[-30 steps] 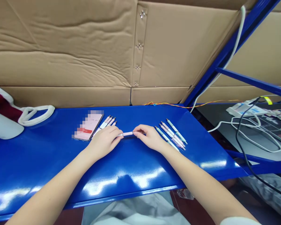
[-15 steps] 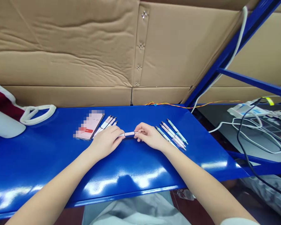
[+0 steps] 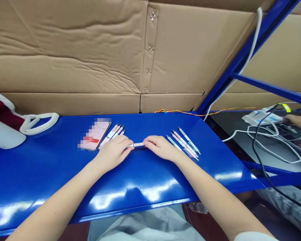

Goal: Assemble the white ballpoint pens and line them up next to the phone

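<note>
Both my hands meet over the middle of the blue shelf [image 3: 52, 174], holding one pale pink pen [image 3: 138, 144] between them. My left hand [image 3: 114, 152] pinches its left end with closed fingers. The pen's right end sits inside the closed fingers of my right hand [image 3: 161, 147]. A row of several pink and white pens [image 3: 113, 132] lies just behind my left hand. Another group of several blue and pink pens [image 3: 184, 143] lies right of my right hand.
A phone [image 3: 95, 134] lies left of the pens. A white and red bag [image 3: 5, 124] rests at the far left. Cardboard [image 3: 90, 53] lines the back. On the right, white and black cables [image 3: 266, 140] cross a grey surface, where another person's hand [image 3: 297, 121] shows.
My hands have closed in slightly on the pen, so less of it shows between them. Another person's hand has appeared at the far right edge.
</note>
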A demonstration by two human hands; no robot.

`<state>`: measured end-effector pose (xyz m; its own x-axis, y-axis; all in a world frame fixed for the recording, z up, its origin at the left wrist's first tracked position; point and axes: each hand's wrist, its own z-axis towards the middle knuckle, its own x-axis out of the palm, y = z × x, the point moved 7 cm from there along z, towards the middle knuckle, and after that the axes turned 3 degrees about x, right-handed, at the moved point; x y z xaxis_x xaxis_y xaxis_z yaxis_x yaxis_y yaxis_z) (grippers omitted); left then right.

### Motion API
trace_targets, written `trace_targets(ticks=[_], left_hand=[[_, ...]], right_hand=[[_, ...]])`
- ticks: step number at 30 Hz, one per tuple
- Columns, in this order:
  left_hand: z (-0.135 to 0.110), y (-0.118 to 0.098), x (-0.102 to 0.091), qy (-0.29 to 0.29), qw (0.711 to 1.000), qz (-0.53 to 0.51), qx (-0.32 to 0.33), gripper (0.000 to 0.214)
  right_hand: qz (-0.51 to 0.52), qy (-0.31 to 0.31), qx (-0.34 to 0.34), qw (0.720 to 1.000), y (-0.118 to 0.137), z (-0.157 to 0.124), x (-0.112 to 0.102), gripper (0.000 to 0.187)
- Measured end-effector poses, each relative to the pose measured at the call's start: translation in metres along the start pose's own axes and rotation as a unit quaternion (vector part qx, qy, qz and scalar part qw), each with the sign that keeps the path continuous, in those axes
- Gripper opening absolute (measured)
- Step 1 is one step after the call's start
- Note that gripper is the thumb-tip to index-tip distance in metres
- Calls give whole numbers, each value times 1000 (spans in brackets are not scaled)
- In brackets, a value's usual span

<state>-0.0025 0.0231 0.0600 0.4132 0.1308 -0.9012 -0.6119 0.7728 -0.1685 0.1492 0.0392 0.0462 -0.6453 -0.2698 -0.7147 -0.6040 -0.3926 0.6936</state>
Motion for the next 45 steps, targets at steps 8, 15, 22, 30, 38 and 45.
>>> trace_targets(ticks=[8, 15, 22, 30, 38, 45], left_hand=[[0, 1, 0, 0, 1000, 1, -7, 21], [1, -1, -1, 2, 1000, -2, -5, 21], [1, -2, -1, 3, 1000, 2, -6, 23], [1, -5, 0, 5, 1000, 11, -1, 25], [1, -9, 2, 2, 1000, 15, -6, 23], [2, -11, 6, 38, 997, 56, -29, 26]], right_hand=[[-10, -8, -33, 999, 2, -1, 0, 20], [-33, 0, -32, 999, 4, -2, 1, 21], [-50, -7, -22, 999, 7, -5, -2, 11], [-55, 50, 1, 997, 4, -4, 6, 20], [-75, 8, -32, 997, 2, -3, 3, 24], [-27, -43, 52, 997, -7, -8, -31, 37]])
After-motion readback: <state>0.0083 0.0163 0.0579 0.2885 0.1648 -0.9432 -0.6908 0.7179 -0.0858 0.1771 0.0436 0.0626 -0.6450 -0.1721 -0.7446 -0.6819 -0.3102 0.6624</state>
